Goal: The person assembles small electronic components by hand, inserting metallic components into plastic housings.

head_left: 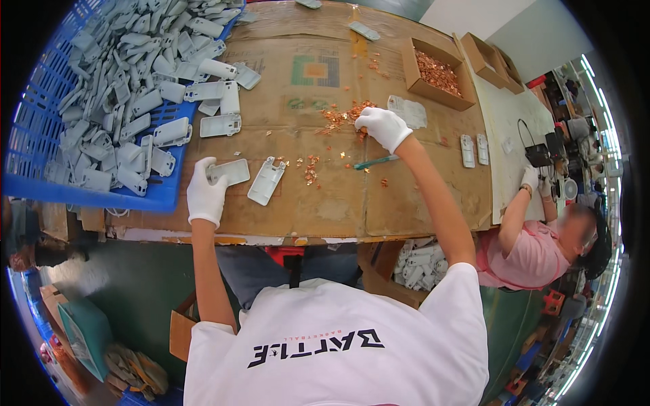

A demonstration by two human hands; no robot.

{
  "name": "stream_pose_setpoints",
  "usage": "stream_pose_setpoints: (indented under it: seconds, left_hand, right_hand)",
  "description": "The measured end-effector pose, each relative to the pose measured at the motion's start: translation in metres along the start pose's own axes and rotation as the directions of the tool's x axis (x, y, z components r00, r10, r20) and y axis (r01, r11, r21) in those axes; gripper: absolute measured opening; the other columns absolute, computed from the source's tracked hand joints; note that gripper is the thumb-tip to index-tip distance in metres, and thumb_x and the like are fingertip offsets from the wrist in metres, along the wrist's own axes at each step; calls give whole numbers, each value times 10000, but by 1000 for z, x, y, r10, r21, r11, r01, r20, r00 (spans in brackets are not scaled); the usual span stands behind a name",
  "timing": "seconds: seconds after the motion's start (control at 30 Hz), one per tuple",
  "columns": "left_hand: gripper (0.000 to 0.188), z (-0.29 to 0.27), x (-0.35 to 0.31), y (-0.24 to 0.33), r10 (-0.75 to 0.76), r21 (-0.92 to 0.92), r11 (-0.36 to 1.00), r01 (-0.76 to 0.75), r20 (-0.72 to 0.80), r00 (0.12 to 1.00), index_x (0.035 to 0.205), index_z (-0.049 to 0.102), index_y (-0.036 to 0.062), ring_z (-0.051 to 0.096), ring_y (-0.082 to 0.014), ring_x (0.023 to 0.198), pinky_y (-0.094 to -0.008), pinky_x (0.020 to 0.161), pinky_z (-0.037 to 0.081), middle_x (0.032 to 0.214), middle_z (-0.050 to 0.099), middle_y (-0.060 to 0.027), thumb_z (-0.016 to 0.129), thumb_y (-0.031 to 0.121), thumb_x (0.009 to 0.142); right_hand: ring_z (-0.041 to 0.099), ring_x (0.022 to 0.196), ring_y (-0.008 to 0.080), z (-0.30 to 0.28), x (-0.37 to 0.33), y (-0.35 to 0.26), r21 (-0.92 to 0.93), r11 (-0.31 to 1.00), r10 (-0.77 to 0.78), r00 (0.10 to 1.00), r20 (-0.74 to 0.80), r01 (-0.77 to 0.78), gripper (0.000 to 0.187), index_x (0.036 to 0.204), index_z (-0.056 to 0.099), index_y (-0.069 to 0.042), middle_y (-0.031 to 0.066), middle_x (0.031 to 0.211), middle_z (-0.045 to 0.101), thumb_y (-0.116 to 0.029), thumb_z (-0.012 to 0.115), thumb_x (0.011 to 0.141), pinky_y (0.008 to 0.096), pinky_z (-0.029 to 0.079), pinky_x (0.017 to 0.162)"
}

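A gloved left hand grips a grey plastic casing at the near edge of the cardboard-covered desk. Farther in, the gloved right hand pinches at scattered copper pieces; a blue crate of casings stands behind.

Surface: long worktop covered with flattened brown cardboard, edges worn and chipped. Blue plastic crate at its left end. Open cardboard boxes along the far right side. White sheet laid over the right end. Floor: dark green, with cardboard scraps and a teal bin at lower left. Wall: pale, plain. Right side: a second person seated at the surface, cluttered shelving behind, bright daylight along the rim.
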State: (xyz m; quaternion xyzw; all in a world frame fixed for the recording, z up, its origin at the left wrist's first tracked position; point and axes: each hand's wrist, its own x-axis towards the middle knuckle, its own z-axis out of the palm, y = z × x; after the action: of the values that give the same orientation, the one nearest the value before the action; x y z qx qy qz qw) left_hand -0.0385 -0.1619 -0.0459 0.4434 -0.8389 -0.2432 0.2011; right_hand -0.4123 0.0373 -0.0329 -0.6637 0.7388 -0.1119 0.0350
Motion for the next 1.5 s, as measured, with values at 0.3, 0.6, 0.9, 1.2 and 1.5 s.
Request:
stream_pose_setpoints:
  seconds: [0.3,0.6,0.9,1.2,1.5]
  left_hand:
    - [220,-42,-35,38,16,-666,696,270,390,921,1051,662,-13,643,-115,912,-261,813,505,967,698,-67,629,56,844]
    - [325,-22,-145,64,-140,-668,523,530,546,826,1197,576,-32,615,-151,1026,-283,897,477,1088,657,-96,559,90,897]
    - [304,-26,-189,89,-150,-644,672,365,364,919,1210,589,55,666,-247,1004,-309,862,499,1077,674,-152,539,84,912]
    - [322,-29,-210,88,-102,-679,674,291,304,947,1252,553,71,662,-268,1012,-318,866,500,1082,667,-162,491,83,936]
    - [382,-29,-223,90,-14,-721,603,341,418,908,1252,552,81,677,-245,974,-300,830,509,1068,670,-142,573,15,877]
  right_hand:
    - [607,948,353,-17,14,2,-82,996,-4,960,278,28,62,856,581,-82,136,969,598,-63,586,798,437,496,786]
    - [650,807,269,-54,-32,-153,370,927,173,940,-294,-55,218,930,652,-58,106,891,659,-5,646,719,347,524,729]
    - [593,833,286,23,-107,-306,562,821,274,933,-233,-100,257,918,625,-66,97,902,574,38,675,688,373,493,709]
    - [588,825,266,14,-119,-317,531,835,293,934,-204,-145,255,891,648,-66,95,921,544,70,686,679,322,505,677]
    - [663,847,239,28,-132,-301,767,478,522,841,143,-427,353,1069,586,-75,115,928,634,22,664,739,338,516,699]
